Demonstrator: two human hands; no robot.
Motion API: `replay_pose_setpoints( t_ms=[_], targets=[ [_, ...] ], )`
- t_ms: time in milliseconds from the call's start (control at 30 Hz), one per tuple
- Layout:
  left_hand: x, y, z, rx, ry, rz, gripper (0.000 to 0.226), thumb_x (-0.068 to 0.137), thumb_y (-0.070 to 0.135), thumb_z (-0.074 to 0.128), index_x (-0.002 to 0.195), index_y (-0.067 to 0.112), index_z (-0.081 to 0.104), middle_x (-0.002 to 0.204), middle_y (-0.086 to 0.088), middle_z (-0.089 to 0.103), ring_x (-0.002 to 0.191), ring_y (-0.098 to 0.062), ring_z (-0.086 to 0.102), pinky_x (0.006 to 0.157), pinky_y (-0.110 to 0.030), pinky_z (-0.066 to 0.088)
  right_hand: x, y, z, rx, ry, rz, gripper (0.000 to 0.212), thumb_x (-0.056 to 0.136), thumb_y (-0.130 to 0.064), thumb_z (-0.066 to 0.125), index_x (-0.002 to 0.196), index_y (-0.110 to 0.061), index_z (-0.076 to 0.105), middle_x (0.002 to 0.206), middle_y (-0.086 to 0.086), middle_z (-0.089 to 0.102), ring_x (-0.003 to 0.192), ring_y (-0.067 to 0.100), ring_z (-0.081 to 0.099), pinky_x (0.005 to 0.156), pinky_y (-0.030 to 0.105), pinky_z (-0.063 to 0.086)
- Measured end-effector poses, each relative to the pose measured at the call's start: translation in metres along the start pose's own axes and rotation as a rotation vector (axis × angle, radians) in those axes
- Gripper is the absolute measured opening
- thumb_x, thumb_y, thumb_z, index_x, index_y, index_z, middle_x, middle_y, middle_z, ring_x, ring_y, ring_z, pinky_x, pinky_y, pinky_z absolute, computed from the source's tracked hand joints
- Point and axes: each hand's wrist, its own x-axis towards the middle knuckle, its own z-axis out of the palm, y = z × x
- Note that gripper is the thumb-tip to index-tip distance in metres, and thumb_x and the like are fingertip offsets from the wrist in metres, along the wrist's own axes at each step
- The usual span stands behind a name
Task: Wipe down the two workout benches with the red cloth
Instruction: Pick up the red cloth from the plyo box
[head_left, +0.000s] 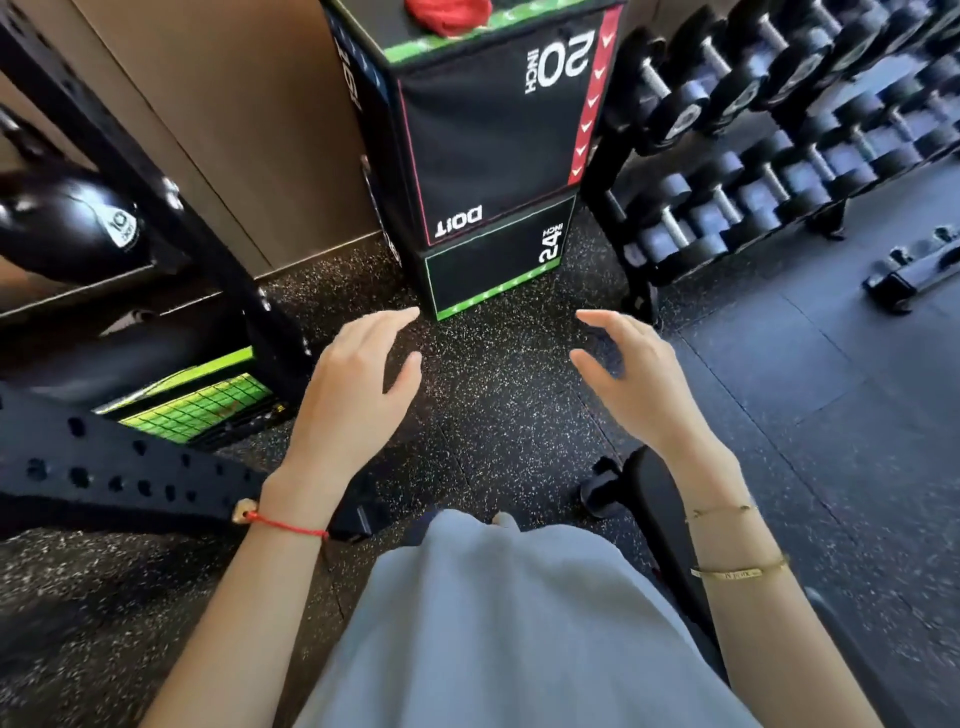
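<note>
Nearest, the person's pale grey clothing (498, 623) fills the bottom of the view, and both forearms reach forward over the speckled rubber floor (493, 395). The left hand (358, 384) hangs in the air with fingers loosely spread and slightly bent, holding nothing; a red string bracelet (283, 525) sits at its wrist. The right hand (631, 379) mirrors it, fingers relaxed and apart, also empty, with thin gold bangles (737, 569) on the forearm. Just under the right forearm, a dark padded edge with a small wheel shows, which I take for one workout bench (657, 499); most of it is hidden.

Further off, straight ahead, a stack of black plyo boxes (488, 156) stands against the wall, and the red cloth (449, 14) lies bunched on top of it, well beyond both hands. To the right runs a dumbbell rack (779, 145); to the left, a black steel frame (130, 467) with a kettlebell (67, 223) on a shelf.

By my reckoning the job has barely begun: the cloth is not yet picked up, and both benches are left to do.
</note>
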Motion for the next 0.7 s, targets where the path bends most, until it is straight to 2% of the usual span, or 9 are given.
replay_pose_setpoints(
  t_ms=[233,367,433,533,633,700],
  targets=[
    [0.118,-0.038,0.011,0.009,0.035,-0.053,0.041,0.097,0.023,0.056,0.138,0.021,0.053,0.137,0.002,0.057,0.131,-0.013,0.046,0.110,-0.027,0.034,0.145,-0.005,0.013,-0.028,-0.058,-0.061,0.043,0.095,-0.030,0.060,0.136,-0.018,0.053,0.136,-0.002,0.057,0.129,0.015,0.046,0.107,0.023,0.030],
    [0.194,-0.069,0.021,0.003,0.030,-0.043,0.041,0.096,0.020,0.057,0.137,0.020,0.053,0.136,0.003,0.058,0.128,-0.012,0.047,0.109,-0.026,0.035,0.227,-0.003,0.030,-0.037,-0.071,-0.070,0.043,0.094,-0.028,0.061,0.135,-0.017,0.054,0.135,-0.001,0.057,0.129,0.017,0.047,0.110,0.029,0.034],
    [0.238,-0.084,0.022,0.007,0.020,-0.033,0.042,0.096,0.019,0.057,0.137,0.019,0.053,0.136,0.002,0.058,0.128,-0.012,0.047,0.109,-0.024,0.032,0.270,-0.006,0.037,-0.039,-0.067,-0.067,0.042,0.094,-0.027,0.061,0.134,-0.017,0.054,0.135,-0.001,0.058,0.129,0.017,0.047,0.110,0.027,0.032],
    [0.305,-0.105,0.014,0.008,0.020,-0.012,0.042,0.096,0.019,0.057,0.137,0.019,0.053,0.136,0.002,0.058,0.129,-0.014,0.048,0.112,-0.029,0.034,0.335,-0.015,0.044,-0.032,-0.057,-0.058,0.042,0.094,-0.027,0.061,0.134,-0.017,0.055,0.133,-0.001,0.058,0.127,0.016,0.049,0.105,0.022,0.031],
    [0.366,-0.123,0.006,0.007,0.033,0.026,0.042,0.095,0.019,0.058,0.137,0.020,0.053,0.135,0.002,0.058,0.129,-0.013,0.048,0.112,-0.033,0.038,0.397,-0.024,0.051,-0.013,-0.036,-0.048,0.042,0.094,-0.027,0.061,0.134,-0.019,0.054,0.133,-0.002,0.058,0.127,0.016,0.048,0.107,0.027,0.034],
    [0.402,-0.134,0.003,0.009,0.024,0.045,0.042,0.095,0.020,0.058,0.137,0.020,0.054,0.135,0.002,0.058,0.129,-0.012,0.048,0.113,-0.033,0.038,0.434,-0.028,0.054,-0.006,-0.025,-0.046,0.041,0.094,-0.027,0.061,0.134,-0.019,0.055,0.133,-0.003,0.058,0.127,0.015,0.048,0.107,0.025,0.033]
  ],
)
